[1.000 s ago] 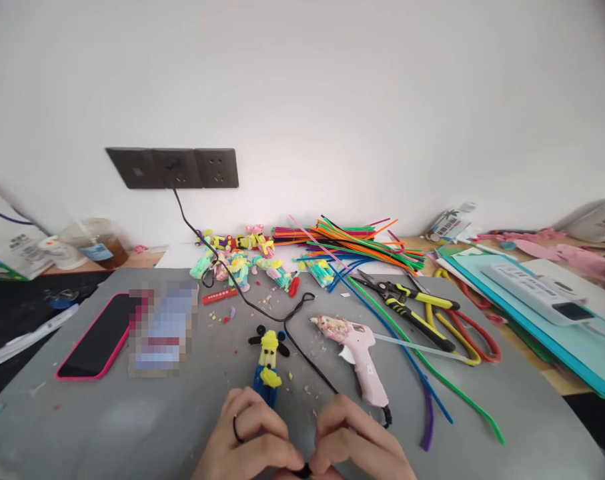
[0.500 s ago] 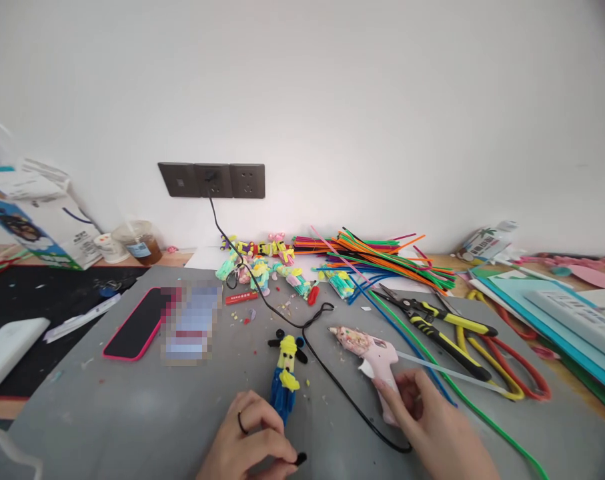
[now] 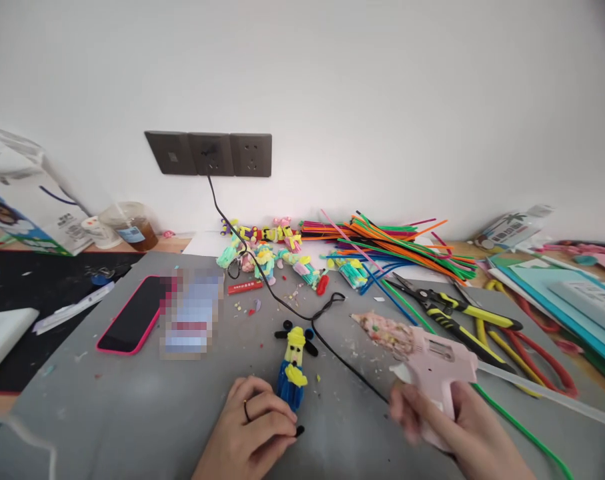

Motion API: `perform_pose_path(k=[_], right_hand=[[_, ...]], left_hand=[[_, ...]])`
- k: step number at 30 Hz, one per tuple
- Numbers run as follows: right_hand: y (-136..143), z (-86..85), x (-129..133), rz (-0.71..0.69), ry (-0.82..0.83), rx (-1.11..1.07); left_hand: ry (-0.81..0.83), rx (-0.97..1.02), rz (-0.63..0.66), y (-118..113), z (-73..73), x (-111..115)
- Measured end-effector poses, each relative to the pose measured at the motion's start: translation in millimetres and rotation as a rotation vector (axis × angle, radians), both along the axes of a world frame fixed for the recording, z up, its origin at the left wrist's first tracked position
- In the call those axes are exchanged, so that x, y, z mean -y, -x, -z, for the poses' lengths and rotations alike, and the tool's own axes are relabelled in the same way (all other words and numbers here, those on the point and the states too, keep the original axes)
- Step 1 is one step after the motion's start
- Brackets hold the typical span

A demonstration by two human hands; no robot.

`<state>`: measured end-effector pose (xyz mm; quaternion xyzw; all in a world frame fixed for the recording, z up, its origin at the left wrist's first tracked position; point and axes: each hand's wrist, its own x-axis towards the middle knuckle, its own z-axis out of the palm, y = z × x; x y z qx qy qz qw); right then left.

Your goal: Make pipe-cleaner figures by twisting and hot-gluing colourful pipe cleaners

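Observation:
My right hand (image 3: 447,420) is wrapped round the handle of a pale pink hot glue gun (image 3: 432,363), raised over the mat with its nozzle pointing left. A clear glue stick (image 3: 547,387) sticks out of its back. My left hand (image 3: 257,423), a ring on one finger, pinches a small black fuzzy piece (image 3: 299,431) between thumb and fingertips. Just beyond the left fingers lies a pipe-cleaner figure (image 3: 293,373) with a yellow hat, blue body and black side pieces. My left fingers overlap its lower end.
Long-nose pliers (image 3: 452,313) and scissors with yellow and red handles lie at right. Pipe cleaners (image 3: 397,243) and several small figures (image 3: 265,260) lie along the wall. A black cord (image 3: 352,370) crosses the grey mat (image 3: 132,413). A phone (image 3: 132,313) lies left; a drink cup (image 3: 132,227) stands behind.
My right hand has closed round the glue gun's handle and lifted it off the mat, nearer and to the right. My left hand still pinches the black piece, slightly higher. The view has shifted slightly.

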<state>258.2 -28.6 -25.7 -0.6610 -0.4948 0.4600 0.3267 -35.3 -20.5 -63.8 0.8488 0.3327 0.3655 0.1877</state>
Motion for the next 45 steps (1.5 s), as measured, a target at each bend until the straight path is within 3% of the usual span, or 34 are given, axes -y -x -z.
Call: perform_pose_path(k=[2,5,11,28,36,45], right_hand=[[12,-4.3,1,-0.096,0.104,-0.156],[34,-1.0,0,-0.095,0.155,-0.313],[51,8.8,-2,-0.071,0.258,-0.297],[50,4.5,-2,-0.069,0.333,-0.214],[40,-7.3,1,-0.048,0.346,0.024],[0,-6.9,-23,0.020,0.203,-0.229]], left_hand=[[0.017,0.008,0.005,0,0.8,0],[0.041,0.010,0.018,1,2.3,0],[0.068,0.006,0.027,2,1.5,0],[0.085,0.039,0.018,-2,-3.0,-3],[0.120,0.042,0.015,-1,0.7,-1],[0.165,0.068,0.017,5,5.9,2]])
